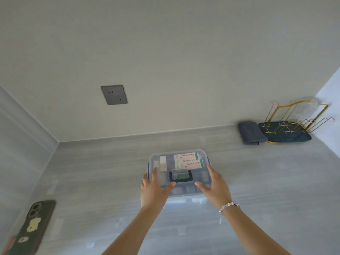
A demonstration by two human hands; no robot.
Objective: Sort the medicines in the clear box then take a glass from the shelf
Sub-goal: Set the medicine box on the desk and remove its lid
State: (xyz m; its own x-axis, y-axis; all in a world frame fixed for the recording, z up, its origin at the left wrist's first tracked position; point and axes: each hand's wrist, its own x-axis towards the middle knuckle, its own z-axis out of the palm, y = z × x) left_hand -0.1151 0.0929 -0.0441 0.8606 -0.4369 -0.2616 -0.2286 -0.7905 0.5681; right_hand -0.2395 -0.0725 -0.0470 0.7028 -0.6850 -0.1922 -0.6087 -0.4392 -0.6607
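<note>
A clear plastic box point(200, 155) with a lid and a dark handle point(181, 176) stands on the grey counter, centre of view. Through the lid I see medicine cartons point(187, 161) with pink and green print and other small packs. My left hand point(153, 188) lies on the lid's left side, fingers spread, thumb toward the handle. My right hand point(213, 184) lies on the lid's right side the same way; a bead bracelet is on that wrist. A clear glass point(305, 109) hangs upside down on a gold wire rack point(294, 124) at the far right.
A phone point(32, 227) in a dark case lies face down at the counter's near left. A folded grey-blue cloth point(251, 132) lies beside the rack's dark mat. A grey wall socket point(114, 94) sits on the back wall. Walls close in left and right.
</note>
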